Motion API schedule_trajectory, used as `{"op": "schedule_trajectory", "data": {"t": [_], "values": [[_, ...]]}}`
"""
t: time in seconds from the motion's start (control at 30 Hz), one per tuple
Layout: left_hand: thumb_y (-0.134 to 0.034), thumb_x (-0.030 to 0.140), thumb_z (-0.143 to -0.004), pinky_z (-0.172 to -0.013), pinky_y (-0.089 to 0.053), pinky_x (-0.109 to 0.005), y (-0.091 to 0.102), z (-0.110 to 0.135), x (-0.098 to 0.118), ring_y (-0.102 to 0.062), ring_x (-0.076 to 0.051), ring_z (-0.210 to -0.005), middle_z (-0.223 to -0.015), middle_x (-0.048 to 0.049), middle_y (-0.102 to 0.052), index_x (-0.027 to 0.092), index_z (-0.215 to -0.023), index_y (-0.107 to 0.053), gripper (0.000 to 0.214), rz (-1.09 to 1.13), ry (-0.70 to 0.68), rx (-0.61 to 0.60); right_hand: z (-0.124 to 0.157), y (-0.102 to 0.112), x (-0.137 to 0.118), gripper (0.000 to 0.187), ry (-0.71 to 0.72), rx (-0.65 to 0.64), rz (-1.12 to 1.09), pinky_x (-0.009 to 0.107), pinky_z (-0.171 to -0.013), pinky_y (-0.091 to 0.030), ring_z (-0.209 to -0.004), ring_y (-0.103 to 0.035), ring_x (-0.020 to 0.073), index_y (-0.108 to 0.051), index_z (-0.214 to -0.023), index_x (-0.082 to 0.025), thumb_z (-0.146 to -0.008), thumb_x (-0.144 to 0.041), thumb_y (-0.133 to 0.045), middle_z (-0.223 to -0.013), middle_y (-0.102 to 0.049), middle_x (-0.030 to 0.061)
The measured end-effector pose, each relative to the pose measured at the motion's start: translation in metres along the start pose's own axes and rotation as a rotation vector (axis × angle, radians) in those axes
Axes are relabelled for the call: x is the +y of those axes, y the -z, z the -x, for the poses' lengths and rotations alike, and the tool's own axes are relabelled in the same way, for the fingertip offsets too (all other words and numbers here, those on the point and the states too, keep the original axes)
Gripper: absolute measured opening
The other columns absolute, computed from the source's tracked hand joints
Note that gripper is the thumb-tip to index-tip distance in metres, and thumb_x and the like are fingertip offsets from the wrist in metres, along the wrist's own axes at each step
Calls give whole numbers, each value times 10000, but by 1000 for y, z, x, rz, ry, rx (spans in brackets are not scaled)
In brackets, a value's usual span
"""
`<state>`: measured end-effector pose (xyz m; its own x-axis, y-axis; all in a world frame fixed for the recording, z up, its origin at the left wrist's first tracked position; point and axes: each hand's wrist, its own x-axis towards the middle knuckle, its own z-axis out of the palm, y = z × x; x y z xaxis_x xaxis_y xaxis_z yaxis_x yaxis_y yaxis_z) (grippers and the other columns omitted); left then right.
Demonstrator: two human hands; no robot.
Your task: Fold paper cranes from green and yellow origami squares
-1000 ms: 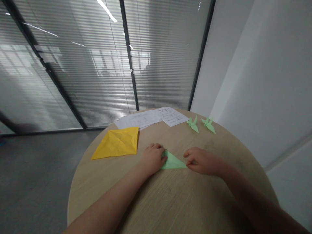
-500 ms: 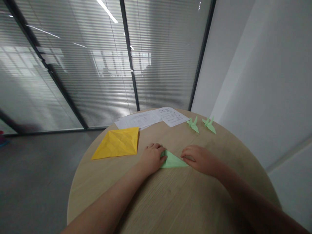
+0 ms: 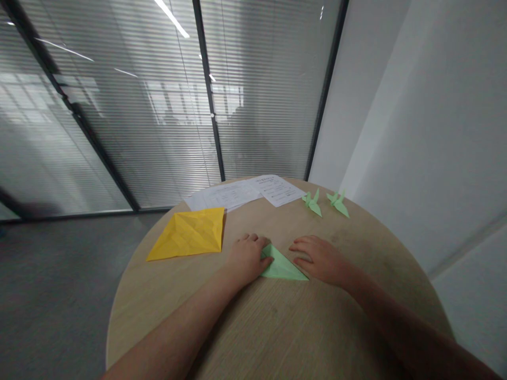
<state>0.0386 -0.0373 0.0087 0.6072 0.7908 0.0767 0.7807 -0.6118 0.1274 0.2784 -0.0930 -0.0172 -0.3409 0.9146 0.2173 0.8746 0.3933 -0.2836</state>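
Note:
A light green sheet of paper (image 3: 282, 266), folded into a triangle, lies on the table in front of me. My left hand (image 3: 249, 258) rests over its left part, palm down, the thumb lying on the paper and the fingers stretched forward. What the paper looks like beneath that hand is hidden. Just off the triangle's right side is my right hand (image 3: 317, 258), with thumb and fingers apart and nothing between them. Its fingertips come close to the sloping edge; a small gap shows there.
Yellow creased paper (image 3: 190, 232) lies to the left on the round wooden table (image 3: 253, 327). Two green folded paper cranes (image 3: 312, 202) stand at the back right. White printed sheets (image 3: 277, 190) lie along the far edge, before a glass partition with blinds (image 3: 261, 105).
My right thumb and fingers have parted, and the hand has shifted slightly left. The triangle's right corner now shows fully and sits a little lower. My left hand stays on the paper.

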Motion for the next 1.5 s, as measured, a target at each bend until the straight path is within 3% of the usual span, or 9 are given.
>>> {"op": "schedule_trajectory", "data": {"t": [0.17,0.6,0.87,1.03,1.17,1.27,1.37,1.5], "values": [[-661,402,-911,-986,-510,-453,-3,-1,0,-625,-340,-1137,-1152,-152,-715,187,-1172,-750,349,-4,5,-8,-1,3,0,268,-14,45,31,420,-1000,-506,-1115,-682,274,-780,-1146,-205,-953,-312,-628,-1214,-750,122],[-623,290,-893,-947,-525,-401,0,-3,-6,-664,-306,-1088,-1118,-150,-718,174,-1119,-759,288,27,87,-33,-2,7,3,282,-98,53,-12,409,-955,-528,-1067,-715,275,-797,-1116,-209,-984,-354,-594,-1134,-790,106],[-646,271,-844,-929,-534,-369,-5,-3,-12,-683,-286,-1088,-1166,-130,-728,194,-1267,-688,432,96,88,0,-6,-3,1,249,-89,61,-168,377,-939,-521,-1026,-719,251,-806,-1067,-206,-981,-311,-597,-1092,-797,98],[-717,247,-776,-879,-534,-338,-9,-7,-17,-705,-270,-1056,-1164,-104,-747,196,-1474,-539,722,244,150,-5,-7,-12,1,274,14,69,-162,392,-984,-514,-1077,-704,253,-793,-1092,-198,-990,-373,-608,-1130,-782,112],[-736,196,-755,-811,-536,-302,-8,-10,-18,-715,-231,-977,-1080,-57,-753,226,-1511,-495,794,442,189,-23,-8,-16,4,312,17,111,-230,435,-1044,-504,-1152,-690,271,-753,-1204,-177,-983,-344,-609,-1220,-755,134],[-727,160,-770,-770,-535,-278,-6,-13,-17,-701,-180,-870,-1013,-31,-735,203,-1488,-510,752,699,162,-61,-9,-16,2,357,-49,157,-325,439,-1060,-502,-1175,-690,272,-726,-1263,-188,-976,-371,-618,-1264,-742,133],[-715,135,-777,-765,-517,-265,-6,-16,-15,-658,-144,-796,-897,0,-693,173,-1396,-590,633,909,95,-40,-9,-13,-7,347,-91,122,-436,425,-1022,-519,-1132,-709,276,-754,-1209,-201,-952,-407,-642,-1225,-761,125],[-714,232,-807,-678,-453,-250,-8,-16,-13,-585,-125,-701,-770,22,-634,155,-1142,-731,344,1031,32,-15,-11,-11,-18,290,-147,26,-674,326,-790,-547,-908,-732,237,-779,-1070,-191,-942,-402,-626,-1036,-796,84]]}}
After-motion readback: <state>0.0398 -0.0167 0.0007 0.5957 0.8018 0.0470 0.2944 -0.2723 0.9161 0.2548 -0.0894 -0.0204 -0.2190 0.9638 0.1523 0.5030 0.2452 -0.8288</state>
